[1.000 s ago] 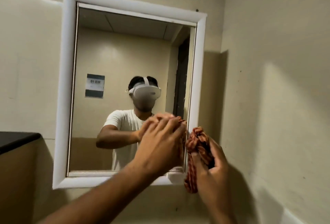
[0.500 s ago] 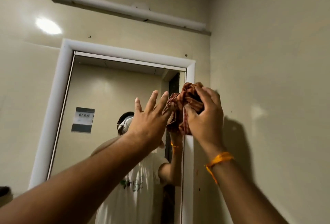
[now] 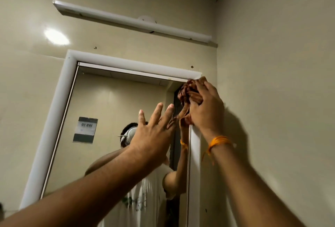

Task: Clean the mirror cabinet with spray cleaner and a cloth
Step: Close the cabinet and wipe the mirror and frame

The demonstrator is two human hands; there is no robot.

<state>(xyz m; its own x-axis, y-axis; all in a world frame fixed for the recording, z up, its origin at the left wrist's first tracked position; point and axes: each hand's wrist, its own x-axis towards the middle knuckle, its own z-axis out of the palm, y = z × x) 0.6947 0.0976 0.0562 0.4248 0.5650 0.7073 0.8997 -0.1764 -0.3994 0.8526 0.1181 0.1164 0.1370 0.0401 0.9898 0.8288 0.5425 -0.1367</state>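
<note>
Head view: tilted upward at the top right corner of the mirror cabinet (image 3: 126, 64), with a white tube light (image 3: 130, 21) on the wall above it.
Right hand: the right hand (image 3: 205, 112) was clamped round the cloth, fingers curled over the bundle. An orange thread band (image 3: 219, 141) sat on its wrist.
Cloth: the reddish-brown cloth (image 3: 185, 91) was bunched and pressed against the frame's upper right corner, where the top rail meets the right upright.
Left hand: the left hand (image 3: 154, 136) held nothing, its fingers straight and spread. It was raised before the mirror glass (image 3: 108, 110) just left of the cloth; whether the palm touched the glass could not be told.
Change: a second earlier the cloth was low, beside the frame's bottom right corner. Half a second earlier it was midway up the right upright, and now it had reached the top. The left hand had climbed alongside it.
Meaning: the right upright appeared to have been wiped along its full height in one upward pass. The top rail, left upright and much of the glass were likely still to do.
Missing: the spray cleaner was not in view.
</note>
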